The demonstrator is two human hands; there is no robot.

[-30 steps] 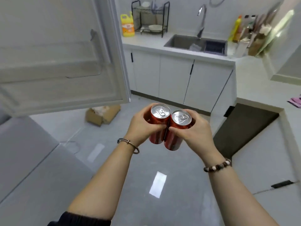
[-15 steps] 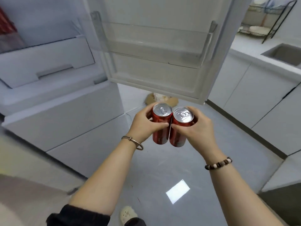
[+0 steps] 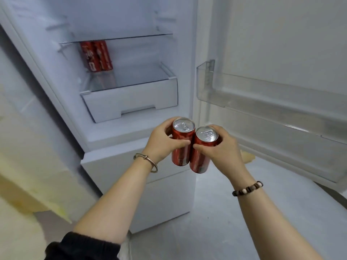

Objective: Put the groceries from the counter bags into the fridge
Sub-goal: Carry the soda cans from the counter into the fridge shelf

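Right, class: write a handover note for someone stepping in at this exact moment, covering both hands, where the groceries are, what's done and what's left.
Left hand: grips first can, upright.
Right hand: grips second can, upright, touching the first.
Both cans are held low in front of the open fridge.
Done: shelved cans stand back left on the glass shelf above the drawer.
Left: set the two held cans inside. The counter bags are out of view, so any further groceries can't be judged.

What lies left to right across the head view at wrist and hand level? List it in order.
metal bangle → left hand → left can → right can → right hand → bead bracelet
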